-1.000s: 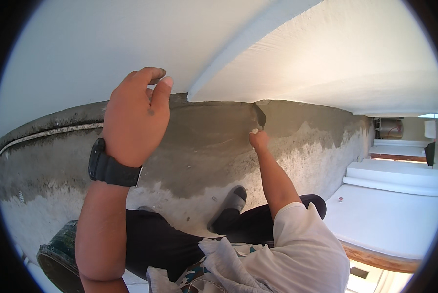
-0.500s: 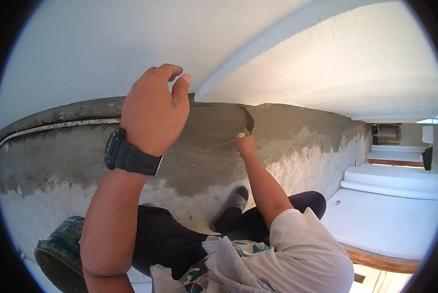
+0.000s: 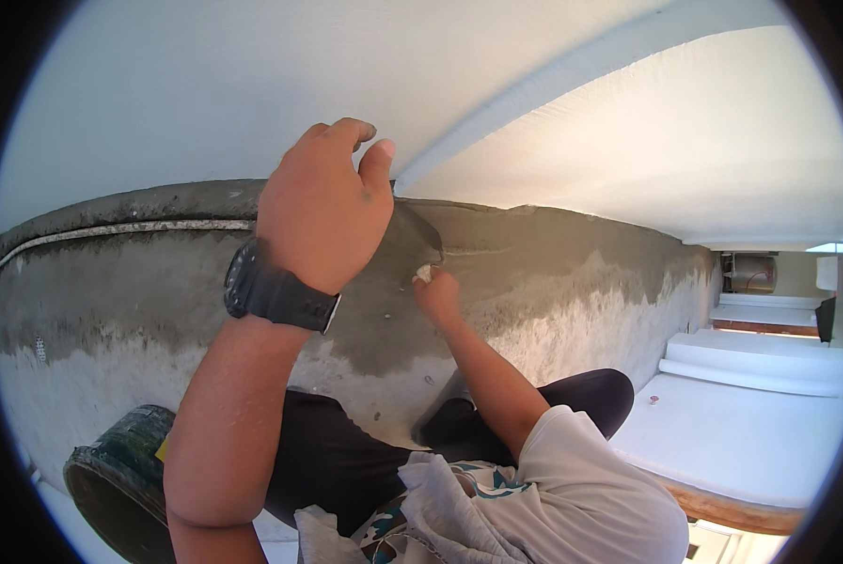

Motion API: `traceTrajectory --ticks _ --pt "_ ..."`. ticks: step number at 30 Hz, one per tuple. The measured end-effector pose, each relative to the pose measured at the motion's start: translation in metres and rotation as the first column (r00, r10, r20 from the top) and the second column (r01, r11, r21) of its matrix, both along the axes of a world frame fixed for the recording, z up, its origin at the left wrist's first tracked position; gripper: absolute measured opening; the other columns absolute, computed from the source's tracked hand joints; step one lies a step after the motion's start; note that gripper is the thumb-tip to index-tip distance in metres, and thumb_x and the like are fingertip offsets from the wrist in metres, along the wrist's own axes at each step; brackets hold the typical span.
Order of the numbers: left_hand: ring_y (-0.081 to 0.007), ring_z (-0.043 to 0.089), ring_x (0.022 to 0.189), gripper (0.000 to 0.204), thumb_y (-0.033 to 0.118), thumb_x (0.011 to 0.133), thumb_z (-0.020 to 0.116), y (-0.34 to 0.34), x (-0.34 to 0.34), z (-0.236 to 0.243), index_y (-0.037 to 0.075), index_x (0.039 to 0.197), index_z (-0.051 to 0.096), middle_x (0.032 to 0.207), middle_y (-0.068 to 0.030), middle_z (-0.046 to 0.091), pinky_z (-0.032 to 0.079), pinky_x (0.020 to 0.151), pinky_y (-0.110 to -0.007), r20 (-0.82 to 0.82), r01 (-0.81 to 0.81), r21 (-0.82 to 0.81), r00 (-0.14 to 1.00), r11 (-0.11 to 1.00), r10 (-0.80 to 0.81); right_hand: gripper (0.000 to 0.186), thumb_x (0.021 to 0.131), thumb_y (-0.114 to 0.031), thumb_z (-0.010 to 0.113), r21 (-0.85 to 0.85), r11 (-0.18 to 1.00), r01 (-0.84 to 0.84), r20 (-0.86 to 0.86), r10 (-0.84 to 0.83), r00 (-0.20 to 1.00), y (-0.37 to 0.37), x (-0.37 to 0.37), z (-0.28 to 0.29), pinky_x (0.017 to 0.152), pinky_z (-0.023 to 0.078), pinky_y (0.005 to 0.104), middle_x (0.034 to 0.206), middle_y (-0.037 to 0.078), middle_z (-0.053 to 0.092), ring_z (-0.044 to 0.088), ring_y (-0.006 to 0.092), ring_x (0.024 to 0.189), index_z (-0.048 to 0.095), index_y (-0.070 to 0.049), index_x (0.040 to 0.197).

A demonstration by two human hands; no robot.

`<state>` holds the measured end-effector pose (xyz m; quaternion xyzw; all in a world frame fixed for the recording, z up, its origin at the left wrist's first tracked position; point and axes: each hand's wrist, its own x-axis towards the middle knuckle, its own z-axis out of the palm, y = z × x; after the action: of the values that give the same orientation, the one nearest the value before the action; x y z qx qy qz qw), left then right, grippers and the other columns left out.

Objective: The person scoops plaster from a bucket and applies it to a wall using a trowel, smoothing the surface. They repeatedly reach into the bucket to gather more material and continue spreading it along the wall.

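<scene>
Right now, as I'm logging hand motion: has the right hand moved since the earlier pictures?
Yes, leftward: the right hand is now closer to the lower end of the pale blue band.

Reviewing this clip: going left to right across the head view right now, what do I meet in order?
Dark green bucket → left hand → right hand → bent knee in dark trousers → small reddish spot on the white surface → silvery cylinder in the background.
</scene>
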<state>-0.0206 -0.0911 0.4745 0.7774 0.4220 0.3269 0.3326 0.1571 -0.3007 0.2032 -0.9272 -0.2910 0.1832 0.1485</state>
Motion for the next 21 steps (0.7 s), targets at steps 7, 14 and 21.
traceTrajectory --ticks 7,14,21 --pt "-0.0254 0.067 0.074 0.029 0.024 0.096 0.064 -0.001 -0.008 0.007 -0.001 0.109 0.068 0.099 -0.0180 0.071 0.052 0.071 -0.036 -0.028 -0.007 -0.056 1.000 0.998 0.005 0.035 0.080 -0.021 0.073 -0.068 0.938 0.339 0.013 -0.339 0.941 -0.008 0.061 0.004 0.082 0.054 0.0485 0.093 0.028 0.071 0.069 0.0443 0.094 0.069 0.007 0.099" --pt "-0.0259 0.067 0.075 0.029 0.024 0.097 0.064 -0.001 -0.016 0.007 -0.002 0.110 0.068 0.098 -0.0185 0.070 0.052 0.071 -0.037 -0.035 -0.009 -0.023 0.999 1.000 0.008 0.031 0.082 -0.023 0.071 -0.091 0.964 0.251 0.069 -0.246 0.967 0.007 0.054 0.005 0.082 0.055 0.0457 0.097 0.026 0.072 0.070 0.0413 0.097 0.071 0.005 0.095" --pt "-0.0264 0.068 0.075 0.029 0.025 0.097 0.064 0.001 -0.019 0.004 -0.001 0.108 0.069 0.095 -0.0187 0.071 0.053 0.070 -0.037 -0.039 -0.018 -0.018 0.999 1.000 0.017 0.030 0.084 -0.022 0.069 -0.004 0.994 0.113 -0.076 -0.113 0.991 0.038 -0.016 0.018 0.079 0.054 0.0472 0.092 0.027 0.071 0.070 0.0428 0.094 0.069 0.007 0.092"
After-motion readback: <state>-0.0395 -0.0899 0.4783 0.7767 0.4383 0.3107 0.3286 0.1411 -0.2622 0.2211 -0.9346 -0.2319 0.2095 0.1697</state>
